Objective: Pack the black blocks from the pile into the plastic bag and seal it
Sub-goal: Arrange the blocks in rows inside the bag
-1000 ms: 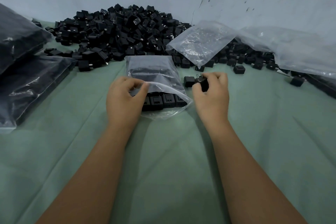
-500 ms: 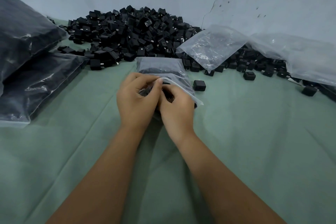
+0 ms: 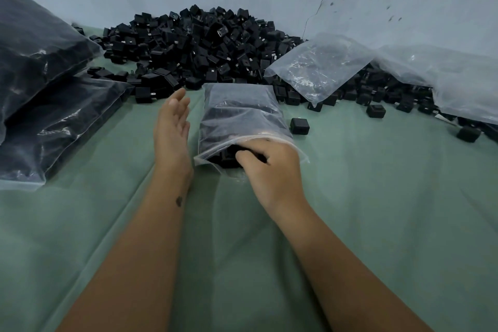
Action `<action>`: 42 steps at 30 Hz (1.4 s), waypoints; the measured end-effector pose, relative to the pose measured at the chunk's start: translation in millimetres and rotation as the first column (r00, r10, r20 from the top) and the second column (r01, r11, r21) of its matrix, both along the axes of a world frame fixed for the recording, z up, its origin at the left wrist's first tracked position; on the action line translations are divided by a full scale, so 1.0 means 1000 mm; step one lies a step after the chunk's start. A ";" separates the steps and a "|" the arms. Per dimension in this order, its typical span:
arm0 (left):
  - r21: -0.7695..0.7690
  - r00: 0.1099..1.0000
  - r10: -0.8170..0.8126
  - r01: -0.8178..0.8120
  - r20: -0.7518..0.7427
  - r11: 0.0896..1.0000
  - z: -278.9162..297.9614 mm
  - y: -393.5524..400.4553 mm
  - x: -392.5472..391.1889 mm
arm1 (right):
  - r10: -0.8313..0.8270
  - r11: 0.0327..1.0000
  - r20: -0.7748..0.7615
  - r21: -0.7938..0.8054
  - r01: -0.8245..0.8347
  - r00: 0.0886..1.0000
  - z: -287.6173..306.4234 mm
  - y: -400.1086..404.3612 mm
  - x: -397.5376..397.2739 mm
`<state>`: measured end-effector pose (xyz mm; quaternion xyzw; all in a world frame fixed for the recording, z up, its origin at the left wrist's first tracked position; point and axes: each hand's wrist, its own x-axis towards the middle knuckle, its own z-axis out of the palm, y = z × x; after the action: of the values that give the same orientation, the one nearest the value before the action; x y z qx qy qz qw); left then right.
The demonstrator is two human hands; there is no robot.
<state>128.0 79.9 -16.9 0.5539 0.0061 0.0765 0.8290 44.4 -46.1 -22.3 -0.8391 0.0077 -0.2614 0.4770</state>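
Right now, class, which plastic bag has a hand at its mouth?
The small clear bag mid-cloth: the right hand reaches into its mouth; the others lie untouched.

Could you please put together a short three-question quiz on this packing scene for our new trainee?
1. True or false: the left hand grips the plastic bag.
2. Where are the right hand's fingers?
A. on the pile
B. inside the bag's open mouth
C. flat on the cloth
3. Fill in: a single loose block lies just to the ____ of the bag.

Key: 1 false, it is open beside the bag; 2 B; 3 right.
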 end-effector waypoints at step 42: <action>0.215 0.982 -0.176 0.188 -0.073 0.958 -0.013 -0.015 0.000 | 0.062 0.792 -0.258 -0.575 -0.205 0.964 0.001 0.002 0.033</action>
<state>128.3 64.6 -29.7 0.6425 -0.0315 -0.0145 0.7655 76.9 -44.5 -21.7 -0.9688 -0.0801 -0.1189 0.2022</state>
